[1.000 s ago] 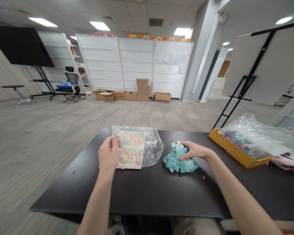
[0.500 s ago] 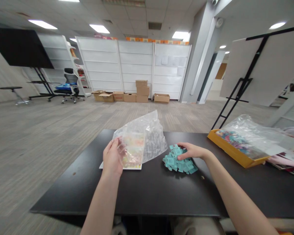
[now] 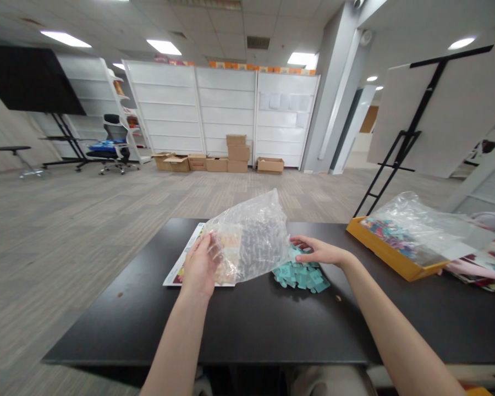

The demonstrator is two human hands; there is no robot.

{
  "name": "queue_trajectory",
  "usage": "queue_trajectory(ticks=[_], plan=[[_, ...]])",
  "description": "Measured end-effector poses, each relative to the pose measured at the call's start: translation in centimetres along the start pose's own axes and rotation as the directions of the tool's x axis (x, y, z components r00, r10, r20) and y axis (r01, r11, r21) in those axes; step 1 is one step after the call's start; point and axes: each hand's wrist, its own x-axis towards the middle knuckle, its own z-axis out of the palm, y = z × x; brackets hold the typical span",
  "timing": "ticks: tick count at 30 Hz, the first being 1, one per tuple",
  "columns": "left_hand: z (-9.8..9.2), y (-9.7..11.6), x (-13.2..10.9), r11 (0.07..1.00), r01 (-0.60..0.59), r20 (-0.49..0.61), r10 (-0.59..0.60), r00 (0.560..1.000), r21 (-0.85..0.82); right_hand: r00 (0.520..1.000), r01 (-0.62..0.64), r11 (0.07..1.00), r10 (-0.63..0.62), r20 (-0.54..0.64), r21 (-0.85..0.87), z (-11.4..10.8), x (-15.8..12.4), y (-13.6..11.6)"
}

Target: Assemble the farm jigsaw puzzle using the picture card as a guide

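Big carpeted office room (image 3: 86, 220) here, with a wall-size black screen (image 3: 28, 80) on a stand way over on the left, then an office chair (image 3: 113, 148) with something blue on its seat. Behind that there's a row of white panels (image 3: 226, 104), with a bunch of cardboard boxes (image 3: 218, 157) lined up and stacked along the bottom. Further right, a big white board on a black easel (image 3: 433, 110) stands past the table.

Up close it's all on a black table (image 3: 107, 330). Working left to right, a printed picture sheet (image 3: 181, 272) lies flat on the table, mostly covered by the left hand (image 3: 202, 265) and the stuff it's holding. That hand's fingers are curled tight around a clear plastic bag (image 3: 258, 236), which bunches up and stands above the sheet, with some printed card showing through the plastic.

Right next to the bag is a low pile of teal puzzle pieces (image 3: 301, 278). The right hand (image 3: 319, 252) sits on top of the pile's far side, fingers stretched out and loose, not obviously pinching anything.

Past that there's an orange-yellow box (image 3: 390, 250) with another clear plastic bag (image 3: 416, 217) draped over it, and some colorful papers (image 3: 474, 264) at the far right edge.
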Motion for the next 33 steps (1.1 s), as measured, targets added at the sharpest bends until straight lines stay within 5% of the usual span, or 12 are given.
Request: queue_trajectory(ticks=[3,7,13,16,20,26,33], plan=[[0.1,-0.2,-0.1,1.0,0.005,0.005,-0.005,1.0,0.004,0.989,0.046,0.997,-0.037,-0.145,0.064,0.0,0.1,0.0],[0.4,-0.5,-0.2,1.0,0.016,0.013,-0.016,1.0,-0.015,0.907,0.186,0.973,-0.118,-0.404,0.133,-0.2,0.1,-0.8],[2.0,-1.4,-1.3,0.983,-0.065,0.119,0.086,0.989,-0.174,0.903,0.421,0.835,-0.35,-0.247,0.354,1.6,-1.1,-5.2],[3.3,-1.9,-2.6,0.962,-0.025,0.204,0.082,0.975,-0.27,0.885,0.423,0.808,-0.27,-0.38,0.411,2.8,-1.7,-7.7],[4.8,-2.2,-4.1,0.966,0.047,0.34,0.044,0.939,-0.254,0.747,0.423,0.816,-0.067,-0.662,0.395,2.6,-2.8,-9.0],[5.9,-3.0,-5.0,0.994,0.002,0.426,0.043,0.904,-0.106,0.577,0.451,0.823,0.025,-0.816,0.345,0.0,-7.5,-8.0],[6.1,-4.3,-5.6,0.991,-0.058,0.527,-0.016,0.85,0.124,0.323,0.332,0.932,0.033,-0.946,0.146,-7.5,-16.2,-6.0]])
